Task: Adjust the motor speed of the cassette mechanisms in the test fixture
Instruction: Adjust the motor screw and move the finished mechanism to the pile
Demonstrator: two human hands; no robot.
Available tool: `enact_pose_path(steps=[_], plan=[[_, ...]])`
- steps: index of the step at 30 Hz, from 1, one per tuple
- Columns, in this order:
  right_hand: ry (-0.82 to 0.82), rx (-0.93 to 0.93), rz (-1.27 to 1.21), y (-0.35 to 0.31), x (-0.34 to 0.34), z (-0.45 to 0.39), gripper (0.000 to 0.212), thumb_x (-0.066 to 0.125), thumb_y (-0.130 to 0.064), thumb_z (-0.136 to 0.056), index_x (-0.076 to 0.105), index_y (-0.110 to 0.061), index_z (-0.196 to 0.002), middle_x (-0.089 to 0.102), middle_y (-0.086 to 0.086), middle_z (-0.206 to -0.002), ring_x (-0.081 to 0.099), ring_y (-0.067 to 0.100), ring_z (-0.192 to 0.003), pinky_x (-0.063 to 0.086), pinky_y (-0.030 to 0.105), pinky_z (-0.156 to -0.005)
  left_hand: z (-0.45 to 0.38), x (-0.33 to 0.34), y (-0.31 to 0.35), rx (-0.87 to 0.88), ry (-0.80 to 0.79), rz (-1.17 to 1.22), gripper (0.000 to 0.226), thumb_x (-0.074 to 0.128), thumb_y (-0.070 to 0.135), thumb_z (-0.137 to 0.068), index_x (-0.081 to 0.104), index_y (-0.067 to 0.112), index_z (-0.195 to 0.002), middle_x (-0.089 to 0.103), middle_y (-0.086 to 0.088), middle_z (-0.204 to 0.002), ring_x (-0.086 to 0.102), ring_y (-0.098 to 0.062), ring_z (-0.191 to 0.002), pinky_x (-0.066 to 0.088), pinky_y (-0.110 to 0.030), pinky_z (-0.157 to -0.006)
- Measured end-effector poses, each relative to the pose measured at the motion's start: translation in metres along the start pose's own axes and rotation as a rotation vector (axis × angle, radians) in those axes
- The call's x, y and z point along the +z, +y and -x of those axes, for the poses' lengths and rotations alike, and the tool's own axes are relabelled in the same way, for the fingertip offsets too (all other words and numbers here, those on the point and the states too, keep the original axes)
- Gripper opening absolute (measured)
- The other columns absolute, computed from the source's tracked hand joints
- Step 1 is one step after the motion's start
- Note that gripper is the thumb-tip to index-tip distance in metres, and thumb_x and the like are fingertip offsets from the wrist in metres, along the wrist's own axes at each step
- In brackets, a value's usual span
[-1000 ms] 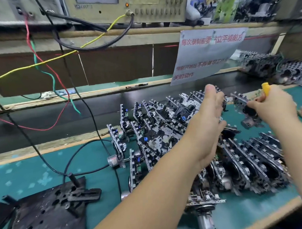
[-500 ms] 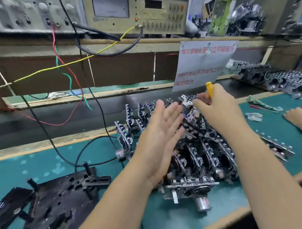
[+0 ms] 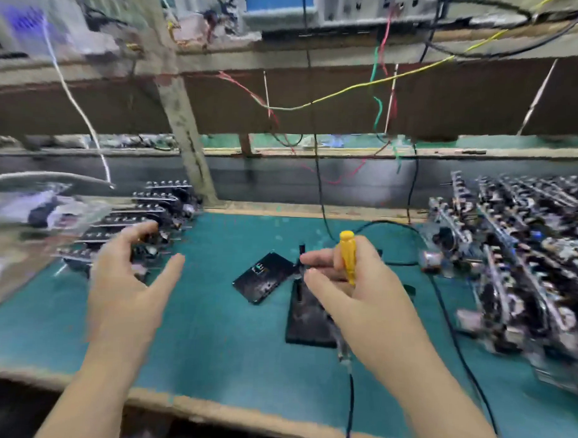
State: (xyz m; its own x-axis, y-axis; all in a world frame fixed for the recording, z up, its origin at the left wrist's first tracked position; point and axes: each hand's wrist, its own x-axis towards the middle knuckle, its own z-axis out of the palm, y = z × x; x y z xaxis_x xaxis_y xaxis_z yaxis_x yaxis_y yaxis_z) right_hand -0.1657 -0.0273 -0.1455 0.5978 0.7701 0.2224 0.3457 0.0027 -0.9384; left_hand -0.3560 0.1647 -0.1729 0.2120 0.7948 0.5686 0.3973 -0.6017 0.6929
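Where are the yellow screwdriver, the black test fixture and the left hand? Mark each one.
yellow screwdriver (image 3: pixel 347 257): head view, on its handle above the fingers.
black test fixture (image 3: pixel 307 321): head view, on its bare base plate.
left hand (image 3: pixel 125 278): head view, on the back of the hand.

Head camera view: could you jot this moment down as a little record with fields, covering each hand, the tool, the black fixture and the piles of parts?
left hand: bare left hand, fingers spread, holding nothing, above the teal bench mat
right hand: bare right hand grips a yellow-handled screwdriver
fixture: black flat test fixture on the mat, partly behind the right hand, no mechanism visible in it
left row: metal cassette mechanisms, standing on edge
right pile: blurred heap of cassette mechanisms
image quality: motion blur at both sides
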Motion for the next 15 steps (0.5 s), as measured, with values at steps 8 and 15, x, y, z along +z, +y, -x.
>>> enact_pose_path(steps=[8, 15], plan=[[-0.066, -0.035, 0.143, -0.019, 0.040, -0.001, 0.016, 0.066, -0.027, -0.091, 0.051, -0.031, -0.090, 0.068, -0.026, -0.098, 0.066, 0.006, -0.080, 0.051, 0.024, -0.075, -0.035, -0.056, -0.103, -0.410, -0.024, -0.532, 0.131, 0.078, 0.079, -0.053, 0.020, 0.027, -0.158, -0.002, -0.015, -0.166, -0.003, -0.041, -0.152, 0.002, -0.060, -0.120], [-0.101, -0.007, 0.180, -0.019, 0.061, -0.005, 0.020, 0.064, -0.028, -0.094, 0.045, -0.028, -0.086, 0.067, -0.021, -0.101, 0.061, 0.001, -0.076, 0.041, 0.007, -0.062, -0.044, -0.055, -0.155, -0.470, -0.135, -0.101, 0.143, 0.080, 0.080, -0.042, 0.009, 0.037, -0.158, 0.010, -0.005, -0.167, 0.020, -0.026, -0.152, 0.023, -0.054, -0.120]])
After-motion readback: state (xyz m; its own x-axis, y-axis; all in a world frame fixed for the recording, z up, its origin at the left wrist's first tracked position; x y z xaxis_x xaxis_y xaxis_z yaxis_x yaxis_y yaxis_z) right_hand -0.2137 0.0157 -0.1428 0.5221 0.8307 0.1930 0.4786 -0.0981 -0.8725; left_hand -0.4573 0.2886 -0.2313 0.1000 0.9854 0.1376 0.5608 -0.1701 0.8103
